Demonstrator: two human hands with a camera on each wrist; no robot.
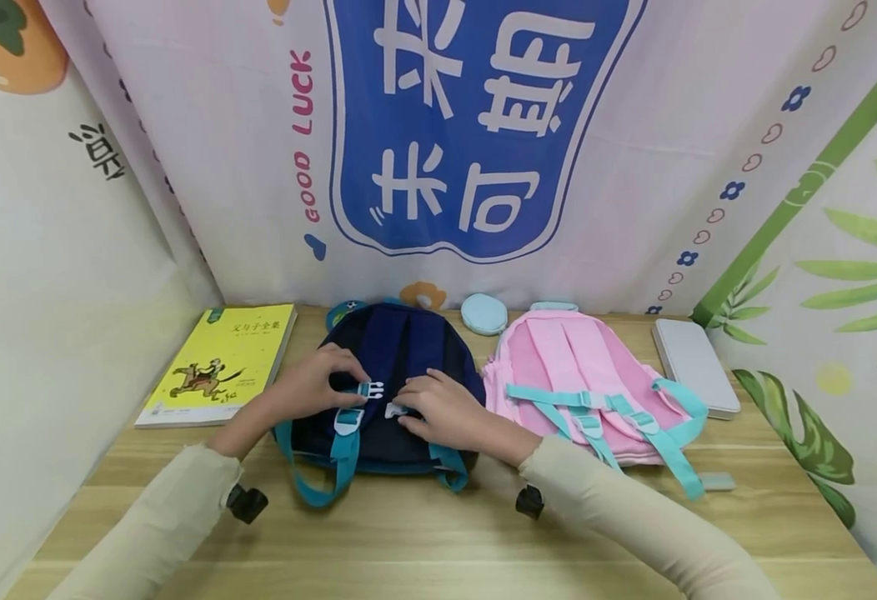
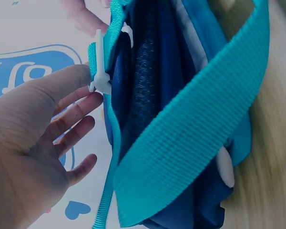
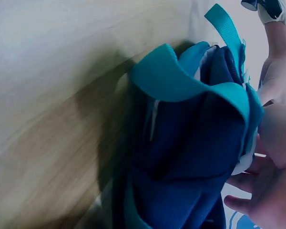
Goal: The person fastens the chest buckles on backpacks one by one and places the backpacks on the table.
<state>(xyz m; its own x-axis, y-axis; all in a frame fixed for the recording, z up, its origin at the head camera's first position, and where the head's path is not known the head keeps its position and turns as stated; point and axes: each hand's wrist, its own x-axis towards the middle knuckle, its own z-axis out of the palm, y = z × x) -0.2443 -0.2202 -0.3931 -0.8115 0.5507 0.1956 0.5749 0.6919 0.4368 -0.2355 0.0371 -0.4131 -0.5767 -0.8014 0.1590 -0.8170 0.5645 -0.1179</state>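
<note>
A dark blue backpack (image 1: 401, 450) with teal straps lies on the table, its shoulder straps facing up. My left hand (image 1: 311, 383) pinches the white pronged half of a side-release buckle (image 1: 374, 390) between thumb and finger, on a teal strap. Close to its right, my right hand (image 1: 444, 408) holds the white socket half of the buckle (image 1: 395, 409), partly hidden by the fingers. A gap separates the two halves. In the left wrist view a broad teal strap (image 2: 195, 114) loops beside the left hand. The right wrist view shows the right fingers at the bag's edge, their grip mostly hidden.
On the left lies a yellow book (image 1: 232, 350). A pink backpack (image 1: 566, 350) with teal straps lies to the right, near a white box (image 1: 697, 367). A round light-blue pouch (image 1: 483, 314) sits behind, against the printed curtain (image 1: 258, 167).
</note>
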